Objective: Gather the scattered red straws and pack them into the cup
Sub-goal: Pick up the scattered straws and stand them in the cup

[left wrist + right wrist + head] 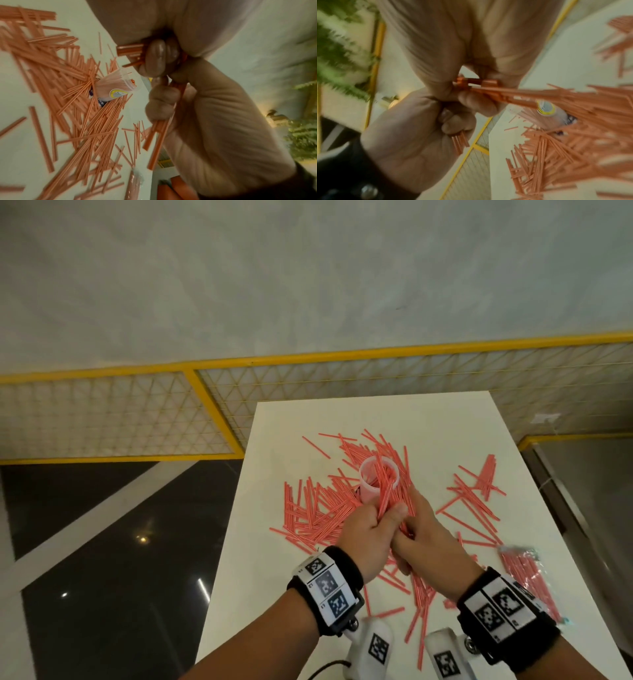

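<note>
Red straws [318, 508] lie scattered in heaps across the white table [428, 419]. A translucent plastic cup [368, 484] stands among them with several straws inside; it also shows small in the left wrist view as the cup [116, 86]. My left hand [383, 515] grips a bundle of straws [387, 491] just in front of the cup, and the bundle's far ends reach over the cup's mouth. My right hand [412, 529] is pressed against the left, fingers [457, 121] curled round a few straws [459, 142]. In the left wrist view, curled fingers [163, 101] clamp the straws.
A clear plastic bag of red straws [524, 573] lies at the table's right edge. A separate cluster of straws [479, 484] lies to the right of the cup. A yellow-framed mesh fence [137, 412] runs behind the table, with dark floor [102, 542] to the left.
</note>
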A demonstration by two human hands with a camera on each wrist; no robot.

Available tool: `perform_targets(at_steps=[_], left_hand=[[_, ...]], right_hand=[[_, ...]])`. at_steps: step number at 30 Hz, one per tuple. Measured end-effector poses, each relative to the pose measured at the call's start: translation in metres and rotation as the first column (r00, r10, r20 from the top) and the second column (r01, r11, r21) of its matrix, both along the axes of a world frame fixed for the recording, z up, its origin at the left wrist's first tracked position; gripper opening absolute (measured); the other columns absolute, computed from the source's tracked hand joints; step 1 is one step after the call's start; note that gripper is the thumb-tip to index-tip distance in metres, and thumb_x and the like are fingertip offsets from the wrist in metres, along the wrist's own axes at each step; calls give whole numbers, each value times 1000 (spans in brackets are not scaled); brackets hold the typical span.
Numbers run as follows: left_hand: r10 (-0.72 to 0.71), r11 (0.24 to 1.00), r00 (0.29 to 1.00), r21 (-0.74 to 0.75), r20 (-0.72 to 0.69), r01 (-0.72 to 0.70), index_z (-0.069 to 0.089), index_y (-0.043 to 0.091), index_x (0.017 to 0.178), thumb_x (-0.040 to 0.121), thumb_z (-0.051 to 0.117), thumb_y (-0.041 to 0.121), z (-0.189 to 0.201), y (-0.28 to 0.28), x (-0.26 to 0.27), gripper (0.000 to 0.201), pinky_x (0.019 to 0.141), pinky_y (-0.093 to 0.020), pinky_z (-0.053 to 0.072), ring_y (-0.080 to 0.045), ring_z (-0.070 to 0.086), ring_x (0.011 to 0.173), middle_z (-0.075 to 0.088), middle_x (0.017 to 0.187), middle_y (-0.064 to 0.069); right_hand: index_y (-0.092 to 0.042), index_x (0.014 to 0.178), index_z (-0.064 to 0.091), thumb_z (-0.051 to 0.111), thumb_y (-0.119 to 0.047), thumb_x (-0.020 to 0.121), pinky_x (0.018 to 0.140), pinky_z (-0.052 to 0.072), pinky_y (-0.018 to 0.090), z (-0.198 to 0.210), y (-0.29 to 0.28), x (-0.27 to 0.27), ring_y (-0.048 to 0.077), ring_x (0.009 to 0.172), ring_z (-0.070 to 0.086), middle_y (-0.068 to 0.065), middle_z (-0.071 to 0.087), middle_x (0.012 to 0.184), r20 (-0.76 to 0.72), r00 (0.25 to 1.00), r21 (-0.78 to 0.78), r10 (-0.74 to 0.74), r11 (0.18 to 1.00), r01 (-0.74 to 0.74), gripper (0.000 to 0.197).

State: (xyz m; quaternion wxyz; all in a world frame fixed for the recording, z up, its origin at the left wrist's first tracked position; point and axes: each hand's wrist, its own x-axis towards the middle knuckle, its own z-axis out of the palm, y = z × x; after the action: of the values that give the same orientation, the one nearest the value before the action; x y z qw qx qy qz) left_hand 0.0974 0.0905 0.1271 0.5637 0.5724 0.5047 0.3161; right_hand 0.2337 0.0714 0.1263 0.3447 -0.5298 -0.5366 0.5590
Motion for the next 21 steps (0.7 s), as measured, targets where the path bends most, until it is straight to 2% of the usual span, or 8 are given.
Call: perform_targets(at_steps=[2, 5, 9, 10, 12, 15, 19, 21], left_hand=[[25, 999, 998, 35, -51, -23, 64, 18, 114, 107, 46, 42, 2, 3, 2, 30, 74, -26, 54, -10, 70, 79, 73, 91, 0], [64, 995, 993, 82, -98, -56, 60, 28, 120, 108, 39, 47, 10, 6, 7, 30, 88, -18, 46, 2, 62, 102, 67, 110, 10], [88, 987, 990, 144, -112, -71, 53, 16, 139, 106, 35, 55, 7, 8, 12, 54, 113, -45, 44, -24, 54, 133, 58, 142, -8], [106, 986, 990, 140, -91, -93, 51, 15, 141, 105, 36, 55, 5, 9, 13, 56, 111, -45, 46, -26, 56, 131, 58, 140, -11], [159, 984, 987, 78, 19, -160, 49, 9, 142, 107, 39, 47, 4, 11, 14, 53, 92, -30, 57, -14, 70, 107, 69, 119, -2], [183, 977, 976, 92, 117, -194, 60, 7, 120, 110, 43, 30, 9, 15, 10, 30, 72, -24, 56, -10, 70, 75, 72, 90, 3], [199, 971, 958, 94, 208, -222, 61, 16, 108, 103, 60, 20, 17, 8, 5, 6, 70, -19, 55, -5, 70, 77, 72, 84, 7], [177, 977, 966, 81, 190, -195, 61, 11, 106, 96, 71, 23, 12, 7, 4, 18, 70, -21, 57, -9, 72, 80, 74, 87, 3]], right_hand=[[-43, 132, 45, 59, -15, 96, 60, 57, 30, -6, -2, 5, 23, 65, 66, 11, 69, 86, 21, 999, -113, 42, 993, -39, 47], [-16, 118, 59, 64, -11, 92, 70, 60, 37, -17, -11, 3, 27, 81, 72, 16, 71, 97, -51, 989, -245, 140, 958, -148, 27], [0, 90, 57, 65, -2, 81, 53, 39, 34, -24, -15, -8, 22, 53, 49, 13, 59, 63, -206, 974, -334, 95, 929, -161, 12], [-2, 88, 56, 64, -1, 81, 51, 32, 31, -23, -14, -10, 18, 50, 42, 8, 53, 58, -244, 967, -345, 78, 924, -162, 12], [-5, 89, 53, 63, 3, 83, 49, 23, 28, -19, -10, -13, 14, 49, 34, 2, 45, 56, -318, 946, -362, 54, 916, -174, 14], [-8, 92, 51, 65, 5, 85, 48, 21, 26, -14, -5, -12, 12, 52, 30, 1, 42, 61, -381, 924, -372, 44, 907, -197, 20], [-6, 112, 54, 64, 6, 82, 48, 28, 24, -13, 4, -8, 13, 55, 32, 9, 42, 69, -380, 925, -326, 8, 935, -142, 35], [-7, 120, 55, 60, 10, 83, 51, 32, 27, -13, 9, -9, 15, 58, 37, 13, 45, 80, -324, 946, -274, 4, 957, -98, 41]])
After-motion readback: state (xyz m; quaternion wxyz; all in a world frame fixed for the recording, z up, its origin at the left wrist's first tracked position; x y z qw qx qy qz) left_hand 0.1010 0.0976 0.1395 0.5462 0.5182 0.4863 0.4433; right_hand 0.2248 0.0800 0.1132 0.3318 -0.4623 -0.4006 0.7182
